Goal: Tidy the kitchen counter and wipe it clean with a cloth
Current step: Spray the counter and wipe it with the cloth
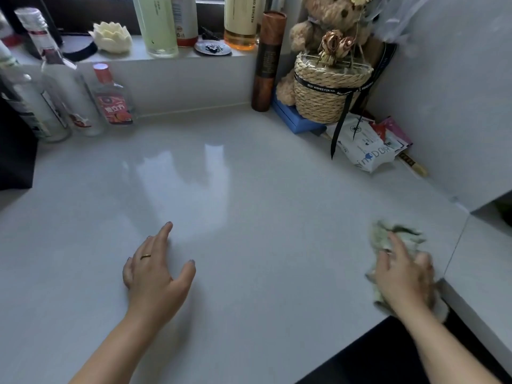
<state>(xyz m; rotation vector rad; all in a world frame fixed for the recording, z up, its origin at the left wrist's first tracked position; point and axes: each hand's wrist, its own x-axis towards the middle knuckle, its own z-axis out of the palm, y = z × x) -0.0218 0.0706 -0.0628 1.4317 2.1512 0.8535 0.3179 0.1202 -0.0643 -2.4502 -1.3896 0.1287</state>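
**Cloth under right hand on counter**

Clear bottles (55,87) at 10 o'clock, fill level unclear. Left hand (155,273) at 7 o'clock, fingers spread, tips on the glossy grey counter (249,189). Woven basket (329,90) at 1 o'clock holds dried roses (335,45). Cloth (396,236) at 4 o'clock near the counter edge, with the right hand (401,278) pressing on it, fingers extended, blurred. Grey wall (443,92) at 2 o'clock.

Glossy white counter (249,189), items along the back.
Clear bottles (69,101) back left; brown tube (267,62), blue box (296,119), wipes pack (365,145) back right; crumpled cloth (399,236) near right edge.

Counter (249,195) middle open; bottles (69,106) block back-left, basket (329,92) (plus packets (368,145)) back-right.
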